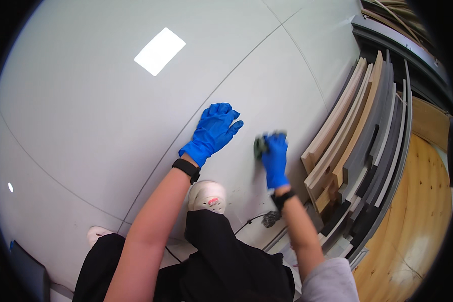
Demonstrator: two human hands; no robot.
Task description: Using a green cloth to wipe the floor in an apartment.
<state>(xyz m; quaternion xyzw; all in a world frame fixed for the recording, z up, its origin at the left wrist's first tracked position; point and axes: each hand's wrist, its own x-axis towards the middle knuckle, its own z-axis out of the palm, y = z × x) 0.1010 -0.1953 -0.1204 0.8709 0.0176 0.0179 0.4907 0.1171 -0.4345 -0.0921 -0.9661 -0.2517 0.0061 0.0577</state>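
Observation:
My left hand (pixel 214 131), in a blue rubber glove, hovers over or rests on the pale floor tiles (pixel 186 90); which of the two I cannot tell. Its thumb stands apart from slightly bent fingers, and it holds nothing. To its right, my right hand (pixel 275 158) wears a matching glove and is smeared by motion. Its fingers are closed over a dark green pad (pixel 259 147), which shows at the left of the hand against the floor. Blur and the glove hide most of the pad, so its exact kind is unclear.
Long wooden, grey and black boards (pixel 357 136) stand stacked at the right, close to my right hand. Beyond them lies a knotty wood panel (pixel 412 216). A grey tangled wad (pixel 271 219) and a thin black cable (pixel 246 222) lie near my white clog (pixel 206 196).

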